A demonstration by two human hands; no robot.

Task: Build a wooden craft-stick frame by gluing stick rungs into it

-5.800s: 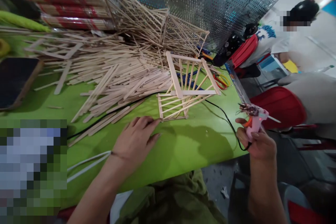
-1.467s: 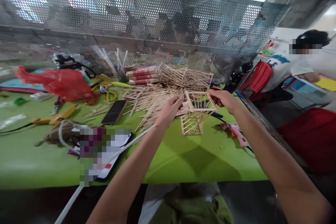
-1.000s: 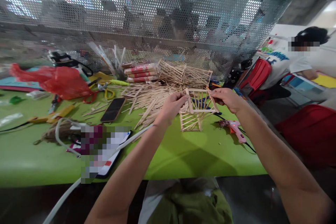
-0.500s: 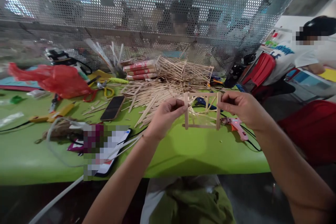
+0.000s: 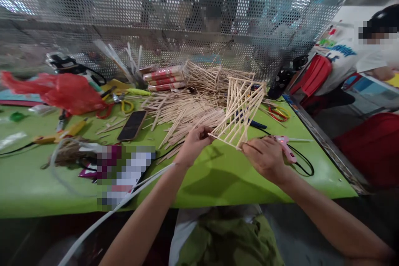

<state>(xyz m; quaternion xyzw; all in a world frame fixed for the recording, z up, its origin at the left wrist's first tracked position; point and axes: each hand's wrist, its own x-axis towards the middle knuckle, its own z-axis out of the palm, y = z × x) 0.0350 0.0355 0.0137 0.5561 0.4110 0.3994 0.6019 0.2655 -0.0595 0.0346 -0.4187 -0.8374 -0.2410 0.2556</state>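
Stick tower (image 5: 239, 112) hangs tilted above the green table (image 5: 318, 183) — left hand (image 5: 195, 145) pinching one lower corner, fingers of the right hand (image 5: 264, 156) gripping the other — near a pink glue gun (image 5: 285, 148)

One stick frame (image 5: 240, 112) between the left hand (image 5: 195, 146) and right hand (image 5: 264, 157); one pink glue gun (image 5: 287, 149) just beyond the right hand; two red chairs (image 5: 315, 75) farther right.

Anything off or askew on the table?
Loose sticks lie strewn at mixed angles across the green table. The stick frame held by the left hand and right hand looks twisted, its sticks slanting; no breakage shows.
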